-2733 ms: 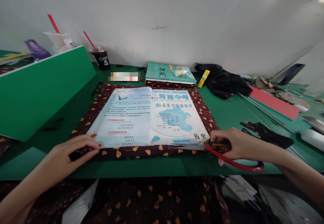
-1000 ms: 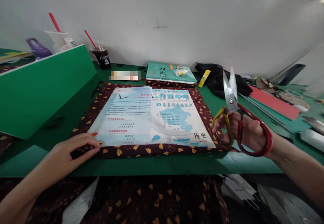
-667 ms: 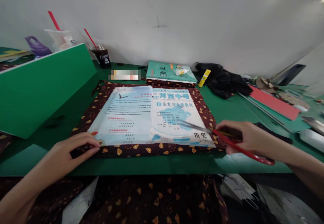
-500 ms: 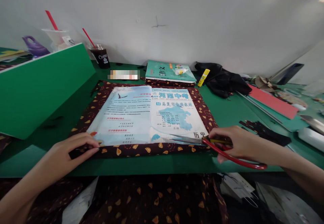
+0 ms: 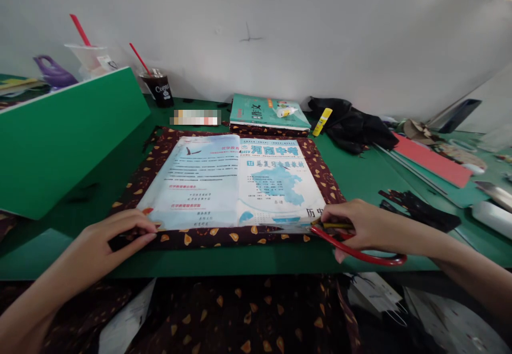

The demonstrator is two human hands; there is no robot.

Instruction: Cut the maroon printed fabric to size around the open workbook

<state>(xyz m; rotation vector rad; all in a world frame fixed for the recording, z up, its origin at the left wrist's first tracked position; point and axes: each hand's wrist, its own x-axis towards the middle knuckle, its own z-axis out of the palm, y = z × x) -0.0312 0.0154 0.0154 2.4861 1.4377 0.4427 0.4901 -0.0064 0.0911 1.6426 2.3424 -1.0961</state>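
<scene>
An open book point(image 5: 208, 183) lies on dark brown fabric point(image 5: 232, 236) with a yellow-orange leaf-like print, which shows along all its sides. At the near left corner, my left hand point(image 5: 120, 236) is pinched on the fabric's edge, close against the page. My right hand point(image 5: 360, 223) grips scissors point(image 5: 368, 257) with red handles, at the near right corner of the book. Their blades point left along the book's near edge and are hard to make out over the fabric.
A green board point(image 5: 72, 141) leans at the left, before a coffee cup point(image 5: 160, 87) and a purple kettle-shaped item point(image 5: 54, 71). A closed book point(image 5: 268, 111), yellow glue stick point(image 5: 322, 122) and black cloth point(image 5: 352, 125) lie behind. Fabric scraps point(image 5: 420, 212) sit at the right.
My right hand has moved a little left with the scissors, and their blades now show less against the page. My left hand stays in place.
</scene>
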